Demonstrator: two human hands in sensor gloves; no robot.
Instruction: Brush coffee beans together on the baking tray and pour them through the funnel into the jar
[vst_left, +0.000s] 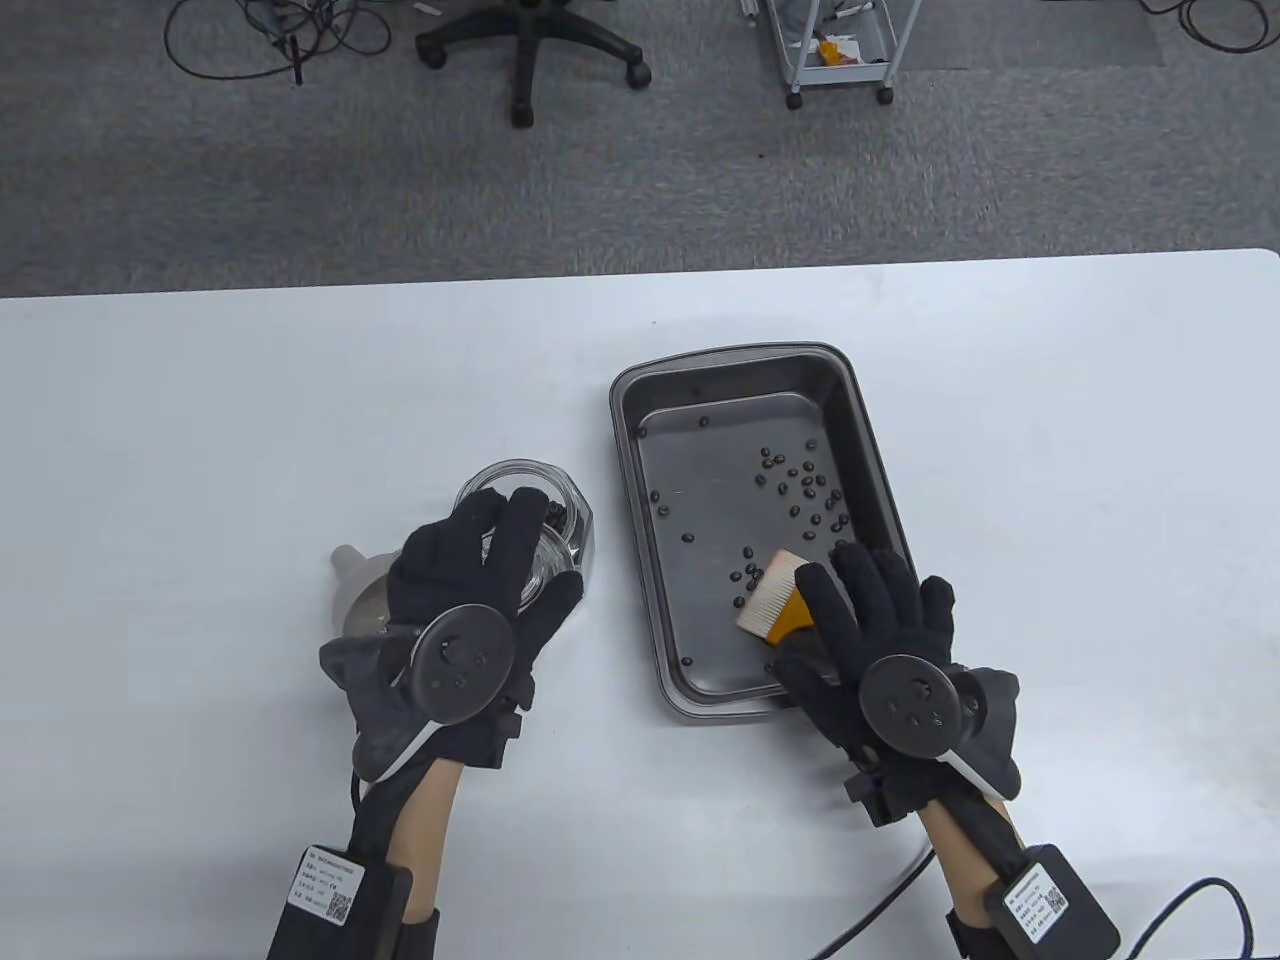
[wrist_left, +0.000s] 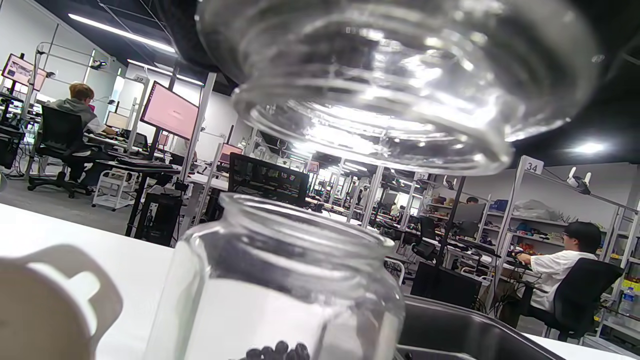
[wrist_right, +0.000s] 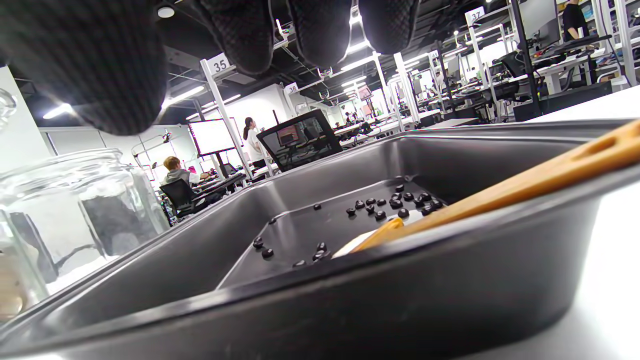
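The dark baking tray (vst_left: 740, 355) holds scattered coffee beans (vst_left: 805, 490), most of them toward its far right. A brush (vst_left: 768, 598) with pale bristles and a wooden handle lies in the tray's near end, its handle (wrist_right: 525, 182) leaning on the rim (wrist_right: 350, 300). My right hand (vst_left: 850, 590) hovers over the handle with spread fingers (wrist_right: 320, 30) that do not touch it. The open glass jar (vst_left: 560, 500) stands left of the tray with a few beans inside (wrist_left: 280, 350). My left hand (vst_left: 480, 560) holds a clear glass lid (wrist_left: 390, 85) just above the jar (wrist_left: 280, 280).
A white funnel (vst_left: 352, 585) lies on the table to the left of the jar, partly under my left hand, and shows in the left wrist view (wrist_left: 45, 305). The white table (vst_left: 200, 420) extends to both sides. An office chair and a cart stand on the floor beyond.
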